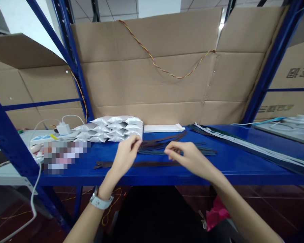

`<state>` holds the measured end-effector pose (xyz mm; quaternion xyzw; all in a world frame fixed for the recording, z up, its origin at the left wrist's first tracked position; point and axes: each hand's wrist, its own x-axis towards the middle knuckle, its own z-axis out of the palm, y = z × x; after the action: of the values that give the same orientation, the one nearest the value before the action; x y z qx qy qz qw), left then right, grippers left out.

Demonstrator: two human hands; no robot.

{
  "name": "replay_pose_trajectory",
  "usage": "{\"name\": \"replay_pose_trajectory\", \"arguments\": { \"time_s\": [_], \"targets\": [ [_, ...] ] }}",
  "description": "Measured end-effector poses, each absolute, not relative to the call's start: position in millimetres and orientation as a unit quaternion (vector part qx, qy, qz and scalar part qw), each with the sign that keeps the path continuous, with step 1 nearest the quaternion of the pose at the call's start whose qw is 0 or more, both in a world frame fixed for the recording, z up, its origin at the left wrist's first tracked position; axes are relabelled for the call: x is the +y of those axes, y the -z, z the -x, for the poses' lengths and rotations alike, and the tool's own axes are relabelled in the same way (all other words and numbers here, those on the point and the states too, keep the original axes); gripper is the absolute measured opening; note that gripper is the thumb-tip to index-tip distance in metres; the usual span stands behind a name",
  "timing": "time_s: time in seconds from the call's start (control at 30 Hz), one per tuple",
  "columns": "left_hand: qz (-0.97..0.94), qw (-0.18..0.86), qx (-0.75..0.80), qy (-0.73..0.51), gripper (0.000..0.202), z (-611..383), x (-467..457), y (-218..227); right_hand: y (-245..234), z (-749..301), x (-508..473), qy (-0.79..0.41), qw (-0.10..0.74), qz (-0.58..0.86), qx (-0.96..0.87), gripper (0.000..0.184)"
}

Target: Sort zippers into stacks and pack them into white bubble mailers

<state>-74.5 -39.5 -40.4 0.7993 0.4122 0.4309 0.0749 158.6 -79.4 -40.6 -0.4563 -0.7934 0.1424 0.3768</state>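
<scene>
My left hand (127,152), with a watch on its wrist, has thumb and fingers pinched together at the left end of a pile of dark brown zippers (154,145). Whether a zipper end is between those fingertips is hidden. My right hand (186,156) is held over the pile's right part, fingers curled and thumb against them; what they hold, if anything, does not show. Dark teal zippers (202,151) lie under and beside the brown ones. Nearer the front edge, a single brown zipper (105,164) lies lengthwise, partly behind both hands.
Stacked silver-white packets (111,129) stand at the back left, beside a flat white packet (164,128). Long white and dark green strips (255,145) cross the right side of the blue table (233,175). Blue posts and a cardboard wall (152,87) enclose the bench; a charger (63,128) sits left.
</scene>
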Motion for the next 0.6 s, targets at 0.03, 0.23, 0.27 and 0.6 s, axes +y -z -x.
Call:
{"name": "replay_pose_trajectory", "arguments": {
  "time_s": [0.03, 0.23, 0.27, 0.6],
  "targets": [
    [-0.806, 0.085, 0.399, -0.430, 0.018, 66, -47, 40, 42, -148, -84, -0.172, 0.376, 0.437, -0.799, 0.024],
    [-0.833, 0.079, 0.357, -0.415, 0.016, 39, -73, 42, 52, -119, -93, -0.180, 0.415, 0.423, -0.785, 0.024],
    [-0.835, 0.076, 0.354, -0.414, 0.016, 37, -74, 42, 53, -119, -93, -0.162, 0.418, 0.427, -0.785, 0.024],
    [-0.692, -0.125, 0.481, -0.524, 0.017, 132, -55, 3, 45, -198, -64, 0.207, 0.319, 0.586, -0.716, 0.026]
  ]
}}
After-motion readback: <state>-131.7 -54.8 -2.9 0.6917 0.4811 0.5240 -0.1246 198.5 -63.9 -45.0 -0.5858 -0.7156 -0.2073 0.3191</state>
